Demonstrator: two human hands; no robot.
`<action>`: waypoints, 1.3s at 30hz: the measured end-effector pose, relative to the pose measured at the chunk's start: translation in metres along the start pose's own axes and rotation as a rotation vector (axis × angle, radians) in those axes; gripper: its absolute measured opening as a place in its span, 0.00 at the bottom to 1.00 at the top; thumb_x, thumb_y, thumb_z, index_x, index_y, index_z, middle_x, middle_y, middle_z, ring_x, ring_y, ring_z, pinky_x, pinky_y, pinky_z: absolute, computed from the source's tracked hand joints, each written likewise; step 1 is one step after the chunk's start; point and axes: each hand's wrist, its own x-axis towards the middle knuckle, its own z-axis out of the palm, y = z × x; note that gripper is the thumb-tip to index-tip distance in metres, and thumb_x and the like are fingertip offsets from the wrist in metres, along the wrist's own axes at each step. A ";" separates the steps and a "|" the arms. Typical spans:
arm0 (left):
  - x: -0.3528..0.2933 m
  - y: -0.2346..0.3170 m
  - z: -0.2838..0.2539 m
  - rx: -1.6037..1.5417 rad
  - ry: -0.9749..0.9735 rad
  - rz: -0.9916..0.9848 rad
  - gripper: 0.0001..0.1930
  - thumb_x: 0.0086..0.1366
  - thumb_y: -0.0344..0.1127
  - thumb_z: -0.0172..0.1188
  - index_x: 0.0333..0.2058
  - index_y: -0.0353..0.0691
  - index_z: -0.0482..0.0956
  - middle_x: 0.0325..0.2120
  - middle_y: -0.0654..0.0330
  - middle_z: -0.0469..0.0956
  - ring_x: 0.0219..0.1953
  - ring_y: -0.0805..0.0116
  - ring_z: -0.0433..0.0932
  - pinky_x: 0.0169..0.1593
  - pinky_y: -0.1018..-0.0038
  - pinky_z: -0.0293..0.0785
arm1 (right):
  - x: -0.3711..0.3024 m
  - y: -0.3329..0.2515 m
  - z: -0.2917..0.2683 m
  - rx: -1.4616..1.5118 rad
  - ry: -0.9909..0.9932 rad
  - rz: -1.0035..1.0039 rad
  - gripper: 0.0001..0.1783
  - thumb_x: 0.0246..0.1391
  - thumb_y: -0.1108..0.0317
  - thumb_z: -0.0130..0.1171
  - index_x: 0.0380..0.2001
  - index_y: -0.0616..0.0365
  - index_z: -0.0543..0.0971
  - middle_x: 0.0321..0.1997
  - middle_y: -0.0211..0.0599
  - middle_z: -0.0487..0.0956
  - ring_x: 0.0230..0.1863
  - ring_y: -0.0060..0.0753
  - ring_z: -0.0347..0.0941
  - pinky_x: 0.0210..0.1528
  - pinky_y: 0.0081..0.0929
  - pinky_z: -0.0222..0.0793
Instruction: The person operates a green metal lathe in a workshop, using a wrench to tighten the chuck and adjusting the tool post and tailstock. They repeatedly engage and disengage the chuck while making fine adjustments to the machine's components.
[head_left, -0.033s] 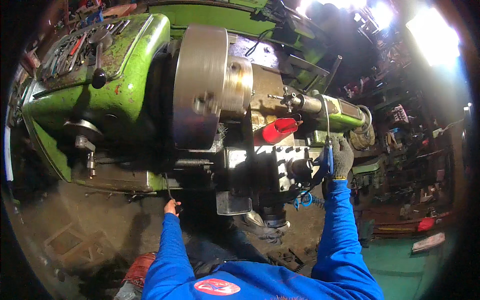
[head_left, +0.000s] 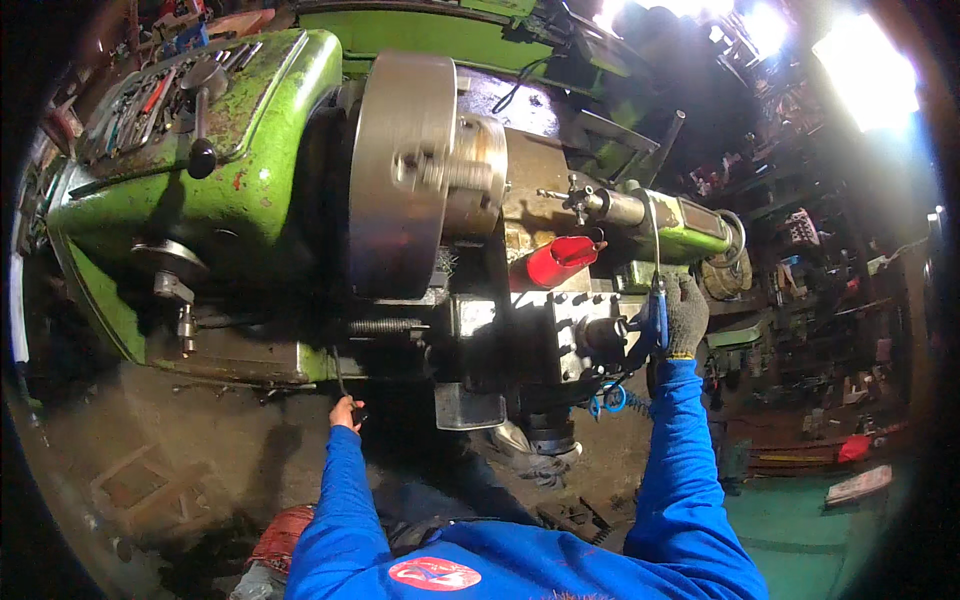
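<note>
Green-painted metal covers the bulky headstock [head_left: 250, 190] at the left end of the lathe [head_left: 530, 160]; beside it my feed shows a large silvery round chuck [head_left: 400, 215] bearing a smaller metal cylinder [head_left: 482, 168], both blurred. At the lathe's front edge, near the headstock's lower right corner, I have the bare left hand [head_left: 346, 413] closed around the dark end of a thin metal lever [head_left: 338, 372]. Toward the right end, my right hand [head_left: 686, 316], in a grey knitted glove, is right beside a blue-handled tool [head_left: 659, 318]; I cannot tell whether its fingers grip it. Left of that hand sits a red open-topped container [head_left: 552, 264], behind a square, bolted metal block [head_left: 568, 342].
</note>
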 end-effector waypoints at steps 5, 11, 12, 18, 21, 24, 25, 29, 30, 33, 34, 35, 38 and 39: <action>-0.019 0.003 0.007 0.837 0.610 0.403 0.25 0.69 0.58 0.62 0.49 0.42 0.86 0.40 0.59 0.89 0.51 0.60 0.82 0.57 0.51 0.73 | 0.003 -0.014 -0.003 0.031 0.011 -0.017 0.21 0.69 0.47 0.55 0.45 0.52 0.86 0.44 0.51 0.86 0.46 0.61 0.82 0.46 0.50 0.76; -0.105 0.108 0.009 0.523 0.226 0.803 0.14 0.71 0.42 0.66 0.47 0.38 0.87 0.43 0.50 0.88 0.45 0.57 0.86 0.54 0.65 0.79 | -0.002 -0.021 -0.008 0.006 0.010 0.033 0.22 0.69 0.46 0.55 0.44 0.52 0.86 0.44 0.50 0.86 0.47 0.62 0.82 0.48 0.51 0.77; -0.142 0.143 0.020 0.541 0.272 0.959 0.14 0.72 0.41 0.65 0.47 0.37 0.86 0.43 0.51 0.88 0.45 0.59 0.86 0.53 0.66 0.79 | -0.004 -0.021 -0.011 0.037 -0.006 0.040 0.22 0.68 0.46 0.55 0.44 0.52 0.87 0.44 0.49 0.86 0.47 0.61 0.82 0.47 0.51 0.77; -0.285 0.318 0.044 0.292 0.316 1.431 0.27 0.75 0.38 0.63 0.68 0.38 0.71 0.45 0.55 0.82 0.42 0.69 0.80 0.49 0.67 0.77 | -0.002 -0.026 -0.008 0.160 0.034 0.021 0.19 0.67 0.48 0.58 0.42 0.51 0.86 0.44 0.46 0.86 0.46 0.58 0.83 0.47 0.49 0.77; -0.341 0.398 0.068 0.262 0.402 1.658 0.32 0.75 0.41 0.64 0.73 0.43 0.65 0.44 0.54 0.79 0.38 0.70 0.79 0.45 0.68 0.76 | -0.006 -0.028 -0.013 0.210 0.047 0.025 0.19 0.68 0.49 0.58 0.44 0.52 0.86 0.45 0.47 0.87 0.47 0.57 0.83 0.48 0.46 0.77; -0.361 0.464 0.089 0.528 0.513 1.631 0.25 0.75 0.46 0.62 0.66 0.48 0.74 0.41 0.52 0.81 0.35 0.62 0.81 0.44 0.63 0.78 | -0.005 -0.022 -0.010 0.263 0.096 0.019 0.18 0.68 0.52 0.60 0.46 0.54 0.87 0.46 0.47 0.87 0.48 0.55 0.84 0.50 0.43 0.78; -0.352 0.480 0.089 0.658 0.585 1.630 0.21 0.75 0.48 0.62 0.62 0.49 0.78 0.39 0.51 0.82 0.35 0.57 0.82 0.44 0.61 0.78 | -0.006 -0.021 -0.006 0.287 0.104 0.006 0.17 0.68 0.53 0.61 0.46 0.55 0.87 0.47 0.46 0.87 0.48 0.54 0.84 0.51 0.43 0.78; -0.326 0.498 0.082 0.678 0.844 1.789 0.13 0.75 0.50 0.60 0.47 0.50 0.85 0.37 0.49 0.85 0.42 0.45 0.84 0.46 0.53 0.79 | -0.003 -0.011 0.009 0.419 0.176 -0.072 0.16 0.66 0.52 0.61 0.44 0.52 0.87 0.48 0.44 0.87 0.48 0.53 0.84 0.51 0.44 0.77; -0.322 0.498 0.077 0.634 0.871 1.765 0.12 0.75 0.49 0.60 0.47 0.52 0.85 0.37 0.49 0.85 0.43 0.44 0.84 0.45 0.51 0.79 | -0.005 -0.011 0.005 0.450 0.129 -0.042 0.16 0.66 0.53 0.61 0.45 0.52 0.87 0.48 0.45 0.87 0.47 0.52 0.84 0.50 0.44 0.78; -0.331 0.497 0.058 0.582 1.146 1.660 0.11 0.74 0.46 0.60 0.51 0.56 0.83 0.42 0.50 0.84 0.45 0.41 0.83 0.47 0.48 0.79 | -0.010 -0.004 0.007 0.496 0.145 -0.057 0.16 0.69 0.59 0.59 0.48 0.59 0.87 0.49 0.44 0.88 0.50 0.45 0.85 0.54 0.38 0.78; -0.334 0.495 0.051 0.558 1.170 1.603 0.12 0.74 0.46 0.60 0.53 0.58 0.82 0.45 0.49 0.83 0.46 0.41 0.83 0.49 0.48 0.78 | -0.008 0.006 0.016 0.543 0.150 -0.040 0.17 0.69 0.58 0.60 0.49 0.60 0.87 0.51 0.44 0.88 0.51 0.42 0.85 0.56 0.35 0.77; -0.339 0.494 0.038 0.532 1.195 1.547 0.13 0.74 0.45 0.60 0.55 0.61 0.81 0.48 0.48 0.82 0.48 0.40 0.82 0.50 0.48 0.78 | -0.009 0.001 0.014 0.528 0.106 -0.007 0.18 0.70 0.59 0.59 0.49 0.62 0.87 0.53 0.45 0.88 0.54 0.43 0.84 0.58 0.34 0.77; -0.336 0.476 0.007 0.338 1.106 1.610 0.20 0.71 0.39 0.65 0.60 0.49 0.78 0.50 0.48 0.80 0.48 0.48 0.82 0.51 0.55 0.79 | -0.004 0.009 0.018 0.593 0.034 -0.024 0.18 0.72 0.61 0.57 0.53 0.64 0.85 0.58 0.44 0.85 0.58 0.38 0.81 0.62 0.34 0.74; -0.335 0.467 0.002 0.236 1.047 1.635 0.22 0.70 0.38 0.66 0.61 0.46 0.78 0.51 0.48 0.80 0.47 0.50 0.82 0.50 0.56 0.79 | -0.007 0.009 0.016 0.667 0.067 0.010 0.19 0.72 0.62 0.57 0.54 0.65 0.84 0.59 0.45 0.84 0.59 0.38 0.80 0.63 0.34 0.74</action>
